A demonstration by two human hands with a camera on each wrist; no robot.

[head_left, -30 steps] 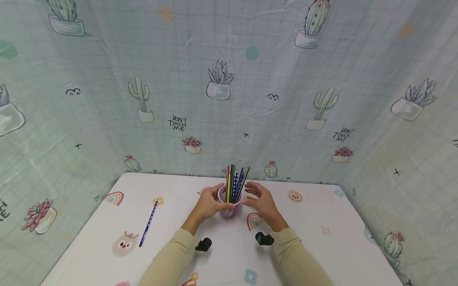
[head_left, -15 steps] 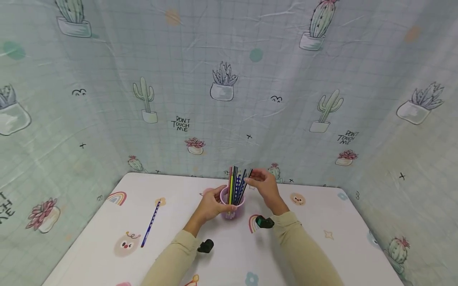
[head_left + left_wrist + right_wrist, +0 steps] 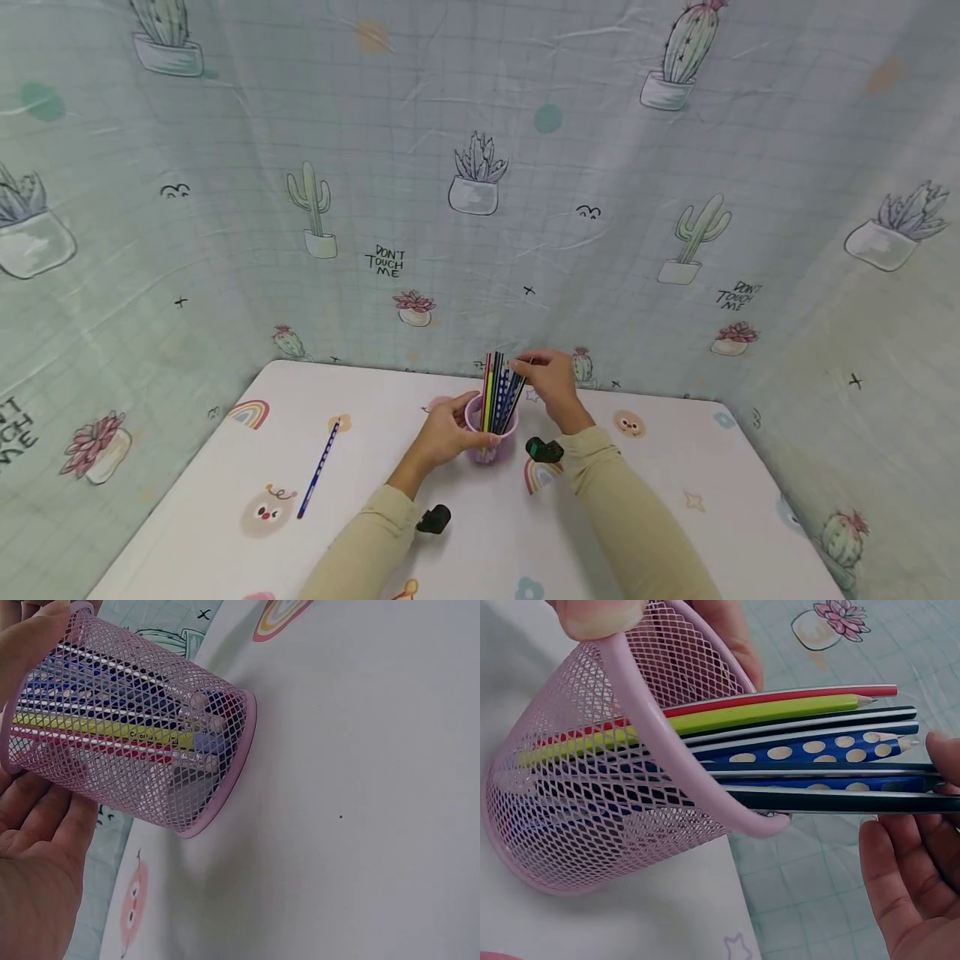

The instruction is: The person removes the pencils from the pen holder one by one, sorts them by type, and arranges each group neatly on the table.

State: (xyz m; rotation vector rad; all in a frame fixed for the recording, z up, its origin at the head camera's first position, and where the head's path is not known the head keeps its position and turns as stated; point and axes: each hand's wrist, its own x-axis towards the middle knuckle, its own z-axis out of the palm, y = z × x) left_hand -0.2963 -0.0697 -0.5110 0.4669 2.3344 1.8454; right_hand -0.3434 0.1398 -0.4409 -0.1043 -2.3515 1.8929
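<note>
My left hand grips a pink mesh pencil cup near its rim, thumb on the near side and fingers round the far side. Inside the cup stand several pencils: a red one, a yellow-green one, dark striped ones and blue ones with pale dots. My right hand is at their upper ends, pinching a dark striped pencil between thumb and fingers. In the left wrist view the pencils' lower ends show through the mesh near the cup's base.
A blue dotted pencil lies on the white patterned table to the left of my left arm. A cactus-print curtain hangs behind the table and at both sides. Small black devices sit at both wrists.
My right hand has risen from beside the cup to the pencils' tops and taken hold of a dark pencil there. The left hand keeps its grip on the cup.
</note>
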